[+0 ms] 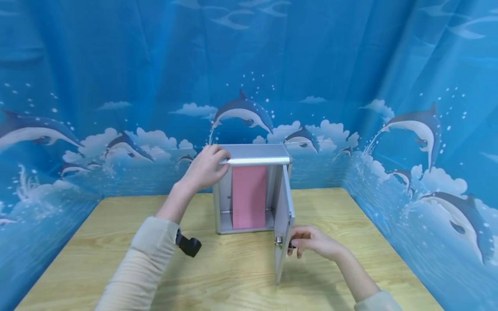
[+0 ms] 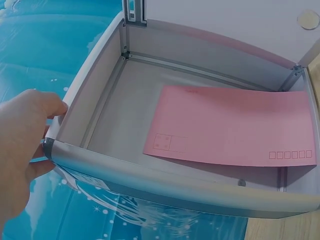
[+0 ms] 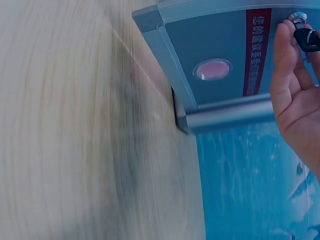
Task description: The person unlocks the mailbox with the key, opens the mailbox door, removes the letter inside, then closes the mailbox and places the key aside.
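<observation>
A silver metal suggestion box (image 1: pixel 256 152) stands on the table with its front door (image 1: pixel 285 216) swung out toward me. Inside leans a pink envelope (image 1: pixel 249 196), which in the left wrist view shows printed postcode squares. My left hand (image 1: pixel 207 167) grips the box's top left corner, thumb and fingers on either side of its edge. At the door's outer face, my right hand (image 1: pixel 317 242) holds a black-headed key (image 3: pixel 307 39) that sits in the lock (image 3: pixel 297 18). Part of the key is hidden by fingers in the head view.
The wood-grain table (image 1: pixel 218 276) carries the box near its back edge. A blue curtain printed with dolphins (image 1: pixel 243 113) hangs behind and along both sides. On my left wrist sits a black camera (image 1: pixel 189 245). The door reaches over the table's middle.
</observation>
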A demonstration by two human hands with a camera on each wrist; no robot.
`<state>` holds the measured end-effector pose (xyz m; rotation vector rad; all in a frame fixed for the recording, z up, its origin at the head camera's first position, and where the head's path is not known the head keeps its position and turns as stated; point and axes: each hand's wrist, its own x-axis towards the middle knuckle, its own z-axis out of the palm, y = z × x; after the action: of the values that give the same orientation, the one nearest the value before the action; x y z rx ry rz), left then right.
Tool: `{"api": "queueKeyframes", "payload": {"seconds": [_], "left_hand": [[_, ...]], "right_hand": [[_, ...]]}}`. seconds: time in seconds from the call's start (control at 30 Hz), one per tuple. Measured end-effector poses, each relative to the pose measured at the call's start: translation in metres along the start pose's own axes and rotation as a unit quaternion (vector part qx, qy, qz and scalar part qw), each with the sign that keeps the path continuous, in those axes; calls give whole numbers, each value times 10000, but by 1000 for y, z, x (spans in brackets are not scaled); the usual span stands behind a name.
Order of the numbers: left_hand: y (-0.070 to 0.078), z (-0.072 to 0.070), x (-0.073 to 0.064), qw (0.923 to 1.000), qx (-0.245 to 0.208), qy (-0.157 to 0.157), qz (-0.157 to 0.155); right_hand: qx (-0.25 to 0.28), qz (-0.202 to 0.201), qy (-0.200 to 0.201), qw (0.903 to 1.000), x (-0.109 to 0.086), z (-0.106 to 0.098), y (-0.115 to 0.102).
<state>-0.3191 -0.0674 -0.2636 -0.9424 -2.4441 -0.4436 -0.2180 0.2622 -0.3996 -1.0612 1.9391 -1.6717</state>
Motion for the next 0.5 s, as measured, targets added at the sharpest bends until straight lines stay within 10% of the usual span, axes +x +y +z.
{"api": "queueKeyframes", "payload": {"seconds": [0.3, 0.5], "left_hand": [[-5, 4, -4, 9960, 212, 701, 517], [-3, 13, -7, 9714, 286, 1936, 1342]], "right_hand": [[931, -98, 111, 9955, -22, -18, 8], [1576, -295, 175, 9869, -33, -27, 15]]}}
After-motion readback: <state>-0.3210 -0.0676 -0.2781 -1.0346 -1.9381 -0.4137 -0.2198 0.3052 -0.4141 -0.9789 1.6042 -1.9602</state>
